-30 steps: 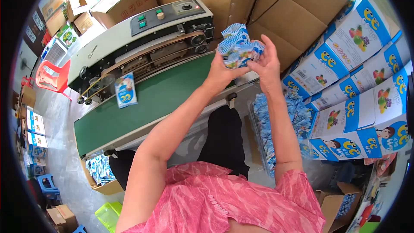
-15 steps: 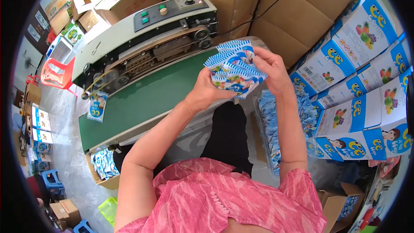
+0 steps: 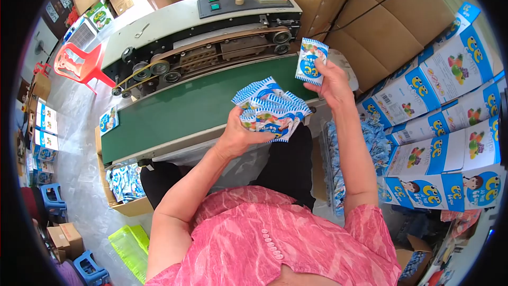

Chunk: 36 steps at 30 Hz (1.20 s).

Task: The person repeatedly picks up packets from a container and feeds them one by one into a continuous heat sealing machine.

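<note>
My left hand [image 3: 233,136] is closed around a fanned bundle of blue-and-white candy packets [image 3: 276,118], above the near edge of the green conveyor belt [image 3: 201,100]. Pinched between the thumb and fingers of my right hand [image 3: 334,83] is a single candy packet [image 3: 310,63], held upright near the belt's right end. The two hands are apart. Behind the belt stands a band sealing machine [image 3: 233,32] with rollers and a brown band. At the belt's far left end lies another packet [image 3: 109,121].
A clear tub [image 3: 338,201] heaped with packets is to my right, beside stacked printed cartons [image 3: 423,100]. Under the belt's left end sits a cardboard box [image 3: 132,209] containing packets. A red chair [image 3: 84,66] and a lime-green crate [image 3: 127,249] are on the left.
My right hand has drawn one packet up and away from the bundle. My left hand has moved slightly down and left with the rest. The packet on the belt has travelled to its left end.
</note>
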Motion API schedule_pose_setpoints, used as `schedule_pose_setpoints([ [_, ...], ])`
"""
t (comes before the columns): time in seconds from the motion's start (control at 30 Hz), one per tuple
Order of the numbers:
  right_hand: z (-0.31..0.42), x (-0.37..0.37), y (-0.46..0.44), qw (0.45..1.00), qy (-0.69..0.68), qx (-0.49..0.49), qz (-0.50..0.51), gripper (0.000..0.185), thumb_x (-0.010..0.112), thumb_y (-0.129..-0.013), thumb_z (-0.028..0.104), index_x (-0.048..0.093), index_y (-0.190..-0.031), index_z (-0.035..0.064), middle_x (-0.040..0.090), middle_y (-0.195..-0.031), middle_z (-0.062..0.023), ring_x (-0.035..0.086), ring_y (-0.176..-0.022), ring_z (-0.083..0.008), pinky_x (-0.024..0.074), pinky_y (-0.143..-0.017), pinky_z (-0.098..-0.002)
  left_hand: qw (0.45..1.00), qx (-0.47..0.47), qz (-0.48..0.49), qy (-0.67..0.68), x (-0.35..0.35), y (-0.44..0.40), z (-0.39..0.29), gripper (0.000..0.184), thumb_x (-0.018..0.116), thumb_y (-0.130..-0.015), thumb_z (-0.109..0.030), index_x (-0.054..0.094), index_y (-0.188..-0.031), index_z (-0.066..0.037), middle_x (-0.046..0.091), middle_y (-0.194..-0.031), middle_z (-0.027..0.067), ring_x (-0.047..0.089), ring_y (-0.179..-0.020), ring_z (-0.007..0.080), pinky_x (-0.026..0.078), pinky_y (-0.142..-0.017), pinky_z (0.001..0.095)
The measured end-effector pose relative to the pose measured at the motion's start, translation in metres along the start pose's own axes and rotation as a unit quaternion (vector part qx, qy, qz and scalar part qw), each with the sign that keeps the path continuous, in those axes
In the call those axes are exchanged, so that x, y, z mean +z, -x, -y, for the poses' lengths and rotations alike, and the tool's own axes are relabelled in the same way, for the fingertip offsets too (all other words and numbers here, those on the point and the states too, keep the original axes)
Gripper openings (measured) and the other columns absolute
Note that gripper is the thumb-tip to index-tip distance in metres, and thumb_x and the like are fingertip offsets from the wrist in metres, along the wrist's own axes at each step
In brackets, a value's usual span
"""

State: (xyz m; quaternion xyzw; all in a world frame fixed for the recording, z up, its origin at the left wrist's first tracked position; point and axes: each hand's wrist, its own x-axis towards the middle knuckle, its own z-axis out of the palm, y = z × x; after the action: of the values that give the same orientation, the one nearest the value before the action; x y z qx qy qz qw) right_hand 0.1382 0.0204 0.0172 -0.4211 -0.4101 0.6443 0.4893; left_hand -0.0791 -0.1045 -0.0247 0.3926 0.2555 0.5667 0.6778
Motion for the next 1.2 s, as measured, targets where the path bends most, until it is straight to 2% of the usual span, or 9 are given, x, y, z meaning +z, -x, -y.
schedule_pose_setpoints([
  [0.17, -0.019, -0.005, -0.056, 0.982, 0.178, -0.018, -0.059, 0.016, 0.063, -0.088, 0.016, 0.063, -0.098, 0.0041, 0.067, -0.094, -0.0047, 0.066, -0.076, -0.0125, 0.0563, -0.057, -0.0302, 0.999, 0.017, -0.042, 0.019, -0.013, 0.01, -0.006, 0.075, 0.077, -0.057, 0.015, 0.046, -0.123, -0.001, 0.06, -0.113, 0.0104, 0.062, -0.102, 0.0227, 0.052, -0.088, 0.0367],
  [0.33, -0.025, 0.015, -0.068, 0.965, 0.263, -0.005, 0.015, 0.018, 0.064, -0.086, 0.015, 0.063, -0.099, 0.0029, 0.067, -0.093, -0.004, 0.064, -0.074, -0.0118, 0.0532, -0.056, -0.0274, 0.998, 0.026, -0.06, 0.01, -0.019, 0.012, -0.009, 0.075, 0.076, -0.057, 0.015, 0.046, -0.123, -0.002, 0.06, -0.113, 0.0104, 0.062, -0.102, 0.0227, 0.052, -0.089, 0.0375],
  [0.47, -0.013, 0.029, -0.032, 0.932, 0.331, -0.13, -0.073, 0.023, 0.066, -0.084, 0.016, 0.064, -0.101, 0.0011, 0.066, -0.093, -0.005, 0.062, -0.077, -0.0112, 0.0508, -0.062, -0.0252, 0.995, 0.057, -0.062, 0.046, -0.017, 0.008, -0.017, 0.073, 0.075, -0.058, 0.015, 0.047, -0.123, -0.003, 0.06, -0.113, 0.0099, 0.062, -0.103, 0.0226, 0.052, -0.09, 0.0382],
  [0.53, 0.001, 0.033, 0.01, 0.967, 0.156, -0.076, 0.189, 0.027, 0.064, -0.084, 0.012, 0.063, -0.108, 0.0, 0.066, -0.096, -0.007, 0.061, -0.086, -0.012, 0.0497, -0.072, -0.0255, 0.994, 0.055, -0.068, 0.062, -0.016, 0.005, -0.02, 0.073, 0.075, -0.059, 0.015, 0.047, -0.123, -0.003, 0.061, -0.113, 0.0097, 0.062, -0.103, 0.0226, 0.052, -0.09, 0.0382],
  [0.67, -0.014, 0.048, 0.042, 0.959, 0.141, -0.148, 0.197, 0.023, 0.062, -0.085, 0.008, 0.066, -0.106, -0.0014, 0.066, -0.104, -0.0081, 0.06, -0.095, -0.0137, 0.0507, -0.074, -0.0279, 0.992, 0.055, -0.065, 0.09, -0.009, -0.003, -0.016, 0.072, 0.074, -0.059, 0.015, 0.047, -0.123, -0.003, 0.061, -0.113, 0.0094, 0.062, -0.103, 0.0227, 0.052, -0.09, 0.0382],
  [0.8, -0.011, 0.05, 0.046, 0.98, 0.077, -0.161, 0.086, 0.017, 0.06, -0.088, 0.007, 0.067, -0.1, -0.0019, 0.064, -0.107, -0.0088, 0.06, -0.092, -0.0133, 0.0492, -0.078, -0.0255, 0.992, 0.068, -0.068, 0.087, -0.003, -0.007, -0.013, 0.071, 0.074, -0.06, 0.015, 0.048, -0.124, -0.003, 0.061, -0.113, 0.0097, 0.062, -0.103, 0.0228, 0.051, -0.09, 0.0381],
  [0.97, -0.011, 0.043, 0.053, 0.987, 0.045, -0.129, 0.079, 0.015, 0.061, -0.088, 0.007, 0.067, -0.099, -0.0019, 0.064, -0.107, -0.0085, 0.06, -0.09, -0.0118, 0.0497, -0.078, -0.0257, 0.993, 0.06, -0.064, 0.083, -0.001, -0.011, -0.006, 0.07, 0.072, -0.06, 0.017, 0.048, -0.123, -0.003, 0.061, -0.113, 0.01, 0.061, -0.104, 0.0229, 0.051, -0.09, 0.0379],
  [1.07, -0.026, 0.037, 0.055, 0.972, 0.081, -0.207, 0.077, 0.017, 0.06, -0.089, 0.008, 0.064, -0.102, -0.0015, 0.063, -0.106, -0.0078, 0.06, -0.09, -0.0111, 0.0502, -0.077, -0.0258, 0.993, 0.057, -0.062, 0.086, 0.003, -0.012, 0.0, 0.07, 0.071, -0.06, 0.017, 0.048, -0.123, -0.003, 0.061, -0.113, 0.01, 0.061, -0.104, 0.0229, 0.052, -0.09, 0.0377],
  [1.2, -0.028, 0.03, 0.045, 0.986, -0.012, -0.165, 0.003, 0.021, 0.057, -0.092, 0.013, 0.06, -0.108, -0.0003, 0.062, -0.109, -0.0082, 0.061, -0.09, -0.0116, 0.0507, -0.077, -0.0262, 0.99, 0.052, -0.07, 0.11, 0.009, -0.017, 0.001, 0.068, 0.07, -0.061, 0.018, 0.049, -0.122, -0.003, 0.062, -0.111, 0.0096, 0.062, -0.103, 0.0228, 0.053, -0.088, 0.0373],
])
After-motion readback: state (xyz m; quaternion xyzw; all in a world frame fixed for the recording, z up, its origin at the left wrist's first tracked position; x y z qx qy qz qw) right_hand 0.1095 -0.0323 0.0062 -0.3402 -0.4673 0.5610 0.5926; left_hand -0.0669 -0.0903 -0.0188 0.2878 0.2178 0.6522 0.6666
